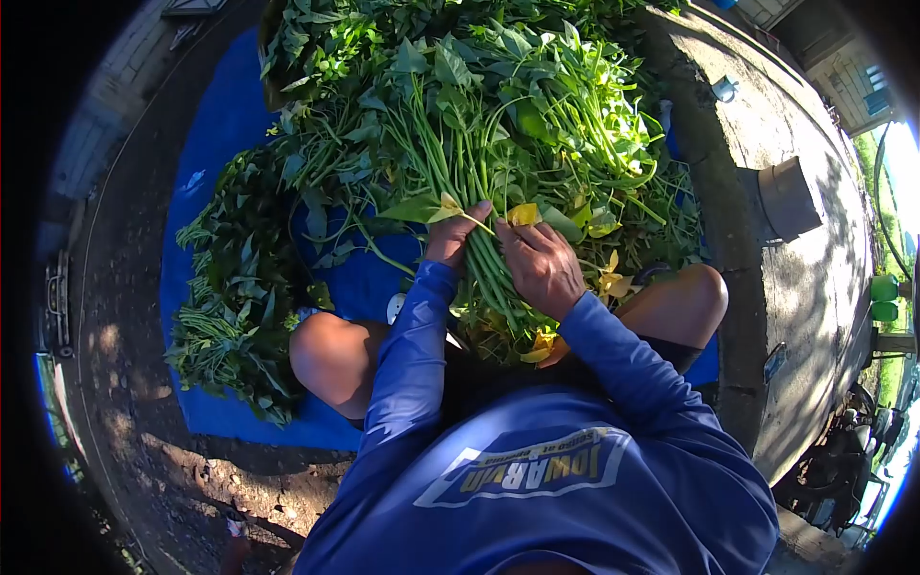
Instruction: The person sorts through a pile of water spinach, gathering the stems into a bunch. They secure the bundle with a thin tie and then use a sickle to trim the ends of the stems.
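Observation:
My left hand (450, 236) is closed round a thick bunch of leafy green stems (489, 273), thumb on top. The stems' cut ends point down toward my lap and their leaves spread away from me. My right hand (544, 269) presses against the bunch's right side, fingers bent and drawn together at a yellow leaf (523, 215). A thin pale stalk runs across the bunch toward the right thumb, from another yellowish leaf (447, 207) by my left thumb. The right fingertips are partly hidden.
A large heap of loose greens (335, 57) lies ahead on a blue tarp (216, 125). Tied-looking bunches (235, 287) are stacked at the left. Yellow leaves (613, 278) lie by my right knee. A concrete ledge (743, 316) runs along the right, with a brown container (791, 198).

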### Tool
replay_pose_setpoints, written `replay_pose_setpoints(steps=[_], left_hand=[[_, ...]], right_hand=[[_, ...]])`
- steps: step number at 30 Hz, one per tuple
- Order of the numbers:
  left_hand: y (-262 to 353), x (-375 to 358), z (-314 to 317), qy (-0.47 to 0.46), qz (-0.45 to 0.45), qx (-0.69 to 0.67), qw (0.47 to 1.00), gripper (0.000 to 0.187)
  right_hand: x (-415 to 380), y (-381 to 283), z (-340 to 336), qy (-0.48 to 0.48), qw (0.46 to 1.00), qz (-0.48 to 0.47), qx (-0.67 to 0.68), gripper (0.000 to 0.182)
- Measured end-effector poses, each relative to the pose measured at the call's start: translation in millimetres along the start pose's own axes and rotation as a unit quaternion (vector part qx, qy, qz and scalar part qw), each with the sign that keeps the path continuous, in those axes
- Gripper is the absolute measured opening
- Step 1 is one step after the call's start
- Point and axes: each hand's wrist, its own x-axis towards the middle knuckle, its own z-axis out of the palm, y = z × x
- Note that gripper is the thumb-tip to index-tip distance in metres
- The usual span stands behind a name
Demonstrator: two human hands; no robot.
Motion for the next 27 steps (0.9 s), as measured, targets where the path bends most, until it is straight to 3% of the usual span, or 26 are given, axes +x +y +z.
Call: replay_pose_setpoints(steps=[1,4,5,6,8,9,10,12,16,18,19,20,23,24,26,27], left_hand=[[4,-3,-1,-0.004,-0.11,-0.06,0.992,0.03],[6,-6,10,-0.02,0.082,0.068,0.994,0.033],[5,-5,9,-0.007,0.096,0.107,0.99,0.037],[13,-4,11,-0.046,0.084,0.106,0.99,0.036],[17,-11,19,0.0,0.034,0.076,0.997,0.033],[15,-3,20,0.011,0.079,0.114,0.99,0.034],[11,-3,20,0.051,0.063,0.083,0.993,0.033],[7,1,17,0.044,0.049,0.059,0.996,0.034],[7,10,7,0.096,0.036,0.124,0.987,0.04],[10,14,2,0.084,0.041,0.118,0.989,0.04],[11,13,2,0.09,0.053,0.127,0.986,0.04],[12,13,3,0.095,0.066,0.137,0.984,0.04],[14,8,7,0.076,0.044,0.136,0.987,0.039],[11,11,1,0.054,0.05,0.134,0.988,0.038],[10,11,7,0.042,0.113,0.155,0.981,0.038],[7,9,4,0.046,0.091,0.16,0.982,0.038]], right_hand=[[-3,-1,-1,-0.027,1.0,0.011,-0.001,0.051],[-3,-3,-10,-0.038,0.999,0.01,-0.002,0.042],[-6,-5,-10,-0.029,0.999,0.021,-0.019,0.039],[-7,-5,-12,-0.025,0.999,0.016,-0.024,0.037],[-8,-7,-20,-0.021,0.999,0.005,-0.033,0.034],[-8,-6,-23,-0.022,0.999,-0.002,-0.037,0.033],[-9,-5,-27,-0.024,0.999,-0.015,-0.029,0.034],[-14,-2,-36,-0.029,0.999,-0.037,-0.015,0.035],[-22,-7,-74,0.004,0.998,-0.062,0.034,0.033],[-29,5,-90,0.058,0.996,0.009,0.068,0.033],[-33,18,-101,0.068,0.993,0.082,0.052,0.029],[-38,33,-105,0.117,0.958,0.203,0.164,0.03],[-56,83,-112,0.056,0.932,0.301,-0.192,0.029],[-53,83,-117,0.1,0.936,0.266,-0.208,0.028],[-32,54,-119,0.025,0.981,0.192,0.01,0.023],[-24,37,-109,-0.03,0.974,0.186,0.128,0.021]])
